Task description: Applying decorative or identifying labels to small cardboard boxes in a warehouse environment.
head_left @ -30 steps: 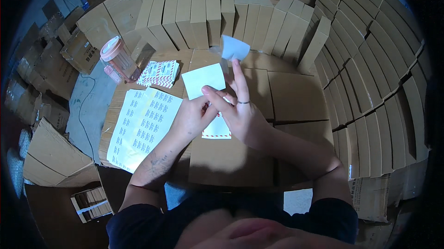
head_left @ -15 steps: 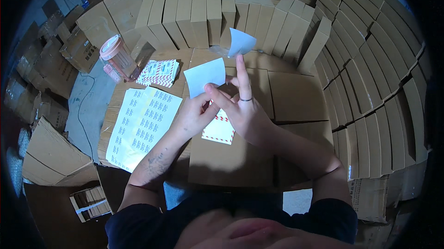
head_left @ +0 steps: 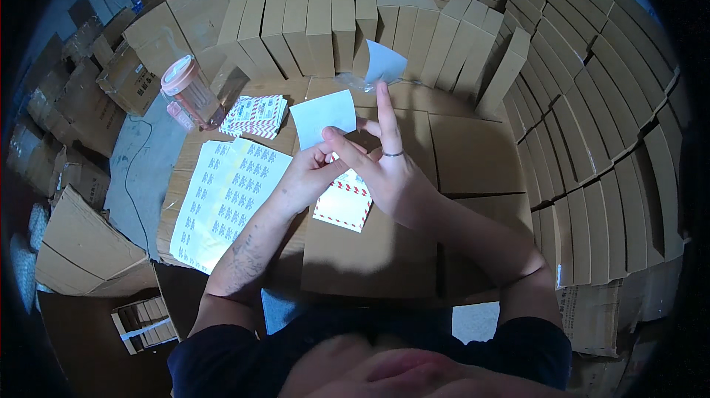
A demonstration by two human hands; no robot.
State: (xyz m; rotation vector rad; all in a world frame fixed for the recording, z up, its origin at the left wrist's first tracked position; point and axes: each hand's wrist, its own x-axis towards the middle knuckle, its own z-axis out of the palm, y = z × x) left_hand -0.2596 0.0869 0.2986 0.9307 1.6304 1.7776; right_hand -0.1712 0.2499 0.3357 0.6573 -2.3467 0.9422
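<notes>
Paper rectangle (head_left: 323,118), white, long axis crosswise, right end farther, sits just beyond the left hand (head_left: 309,178), fingers bunched; right hand (head_left: 399,180), index extended, thumbs its near edge; I cannot tell which grips.

Slip (head_left: 323,118) — smooth paper; upright boxes (head_left: 318,24) — matt cardboard.

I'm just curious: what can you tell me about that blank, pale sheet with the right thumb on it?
The pale sheet is a small, roughly rectangular piece that looks like thin paper, bluish-white, with no print on the visible side. It is slightly bowed and tilted, raised in front of the person. The right hand has its thumb over the lower edge. Whether the left hand touches it is hard to tell.
</notes>
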